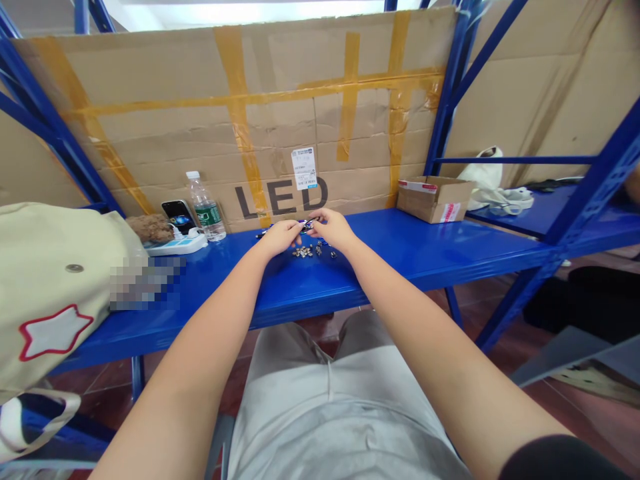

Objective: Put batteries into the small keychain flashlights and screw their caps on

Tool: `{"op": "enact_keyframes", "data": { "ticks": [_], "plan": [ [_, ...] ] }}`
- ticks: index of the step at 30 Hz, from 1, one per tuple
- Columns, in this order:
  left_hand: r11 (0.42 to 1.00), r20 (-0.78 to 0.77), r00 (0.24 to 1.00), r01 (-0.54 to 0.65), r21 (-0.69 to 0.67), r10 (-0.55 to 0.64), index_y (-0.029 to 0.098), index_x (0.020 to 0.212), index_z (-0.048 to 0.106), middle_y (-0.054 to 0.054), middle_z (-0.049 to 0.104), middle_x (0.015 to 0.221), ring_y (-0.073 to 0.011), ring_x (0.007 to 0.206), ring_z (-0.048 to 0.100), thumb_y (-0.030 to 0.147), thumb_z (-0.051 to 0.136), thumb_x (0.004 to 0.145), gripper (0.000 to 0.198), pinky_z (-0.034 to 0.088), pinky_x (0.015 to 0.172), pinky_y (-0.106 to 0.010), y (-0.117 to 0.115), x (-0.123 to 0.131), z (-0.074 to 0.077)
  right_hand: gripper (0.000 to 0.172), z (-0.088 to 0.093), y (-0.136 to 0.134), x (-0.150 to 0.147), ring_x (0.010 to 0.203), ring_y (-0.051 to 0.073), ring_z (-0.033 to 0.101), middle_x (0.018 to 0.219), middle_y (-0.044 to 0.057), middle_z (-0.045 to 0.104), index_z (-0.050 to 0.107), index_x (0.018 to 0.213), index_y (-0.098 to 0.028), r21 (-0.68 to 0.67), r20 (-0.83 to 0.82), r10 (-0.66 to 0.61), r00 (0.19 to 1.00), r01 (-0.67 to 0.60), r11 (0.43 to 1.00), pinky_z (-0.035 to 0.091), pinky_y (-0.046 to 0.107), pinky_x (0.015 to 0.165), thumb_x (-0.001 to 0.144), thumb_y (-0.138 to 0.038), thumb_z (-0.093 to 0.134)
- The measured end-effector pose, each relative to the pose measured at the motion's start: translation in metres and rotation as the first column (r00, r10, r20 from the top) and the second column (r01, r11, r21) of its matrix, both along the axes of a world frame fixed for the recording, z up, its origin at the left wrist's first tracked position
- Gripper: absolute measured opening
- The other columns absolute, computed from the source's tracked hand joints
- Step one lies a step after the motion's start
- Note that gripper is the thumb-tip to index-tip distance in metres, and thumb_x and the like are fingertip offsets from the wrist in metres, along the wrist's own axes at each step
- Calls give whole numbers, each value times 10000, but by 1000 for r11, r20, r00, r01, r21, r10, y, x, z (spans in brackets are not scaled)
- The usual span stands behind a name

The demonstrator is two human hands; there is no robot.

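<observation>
Over the middle of the blue table [395,257], my left hand [281,238] and my right hand [331,228] meet with their fingertips close together. Between them is a small dark, shiny piece [309,225], too small to name, with the fingers of both hands closed on it. Just below the hands lies a cluster of small shiny metal parts [303,252], with a few more scattered to the right. Something dark and thin pokes out behind my left hand, mostly hidden.
A clear bottle [209,215], a phone [179,217] and a white power strip [181,245] stand at the back left. The cream bag [55,280] covers the left end. A small open carton [434,200] is at the right. Cardboard [280,147] walls the back.
</observation>
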State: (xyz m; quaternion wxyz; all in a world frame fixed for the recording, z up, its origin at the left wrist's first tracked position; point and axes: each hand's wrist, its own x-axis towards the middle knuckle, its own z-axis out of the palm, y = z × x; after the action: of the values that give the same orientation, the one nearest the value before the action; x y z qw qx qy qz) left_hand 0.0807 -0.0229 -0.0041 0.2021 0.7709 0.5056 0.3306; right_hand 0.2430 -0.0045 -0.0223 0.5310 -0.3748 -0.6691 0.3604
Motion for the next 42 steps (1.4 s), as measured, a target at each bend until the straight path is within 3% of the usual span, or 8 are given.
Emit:
{"op": "enact_keyframes", "data": {
  "ticks": [5, 8, 13, 20, 24, 28, 34, 42],
  "plan": [
    [998, 117, 992, -51, 37, 46, 164, 644, 528, 3, 573, 596, -95, 496, 484, 315, 411, 938, 350, 382, 524, -214, -1, 0, 4, 150, -7, 6, -2, 734, 132, 689, 874, 76, 686, 590, 1004, -118, 37, 135, 68, 988, -74, 997, 563, 275, 710, 878, -91, 514],
    [996, 91, 994, -68, 61, 62, 167, 648, 532, 7, 576, 587, -101, 491, 483, 316, 419, 930, 338, 386, 533, -224, -4, 2, 5, 163, -7, 5, 0, 736, 158, 682, 872, 89, 696, 580, 1045, -123, 180, 370, -77, 926, 10, 984, 532, 303, 735, 906, -141, 495],
    [990, -6, 999, -37, 137, 39, 171, 645, 532, 7, 584, 587, -108, 506, 498, 326, 422, 927, 339, 391, 545, -223, -8, 6, 5, 223, -4, -5, 2, 937, 261, 654, 985, 159, 690, 552, 1015, -140, 378, 642, -336, 689, 96, 921, 474, 351, 796, 973, -233, 355],
    [987, -14, 997, -68, 143, 70, 187, 617, 485, 7, 593, 568, -113, 490, 512, 341, 426, 924, 348, 388, 531, -226, -10, 8, 6, 239, -1, -15, 1, 989, 285, 636, 1110, 177, 660, 455, 1153, -134, 428, 680, -438, 588, 167, 888, 471, 344, 769, 942, -223, 386],
    [984, 38, 987, -158, 84, 155, 195, 577, 436, 18, 534, 492, -107, 423, 472, 356, 415, 930, 389, 366, 481, -226, -10, 8, 7, 251, -2, -16, -2, 960, 285, 650, 1063, 179, 677, 462, 1142, -136, 433, 714, -454, 533, 174, 884, 477, 348, 765, 972, -259, 325],
    [991, 104, 986, -134, 18, 132, 193, 572, 421, 33, 479, 459, -98, 398, 451, 355, 416, 935, 398, 372, 470, -219, -6, 8, 4, 304, -4, -18, -5, 933, 284, 664, 1027, 182, 689, 482, 1129, -135, 407, 772, -442, 457, 178, 896, 481, 363, 780, 992, -320, 283],
    [995, 212, 975, -52, -82, 68, 191, 626, 430, 49, 448, 466, -84, 376, 413, 325, 393, 952, 354, 362, 439, -210, -7, 10, 3, 364, -4, -19, -5, 945, 302, 665, 1006, 186, 697, 524, 1121, -126, 398, 758, -444, 478, 200, 895, 485, 384, 793, 977, -376, 302],
    [998, 105, 994, -41, -41, 45, 191, 677, 454, 53, 458, 467, -88, 394, 440, 310, 408, 947, 299, 364, 444, -201, -15, 12, 8, 375, -1, -20, -4, 1018, 308, 638, 1077, 170, 686, 601, 1102, -158, 341, 727, -403, 555, 218, 914, 479, 400, 841, 943, -375, 340]
  ]
}}
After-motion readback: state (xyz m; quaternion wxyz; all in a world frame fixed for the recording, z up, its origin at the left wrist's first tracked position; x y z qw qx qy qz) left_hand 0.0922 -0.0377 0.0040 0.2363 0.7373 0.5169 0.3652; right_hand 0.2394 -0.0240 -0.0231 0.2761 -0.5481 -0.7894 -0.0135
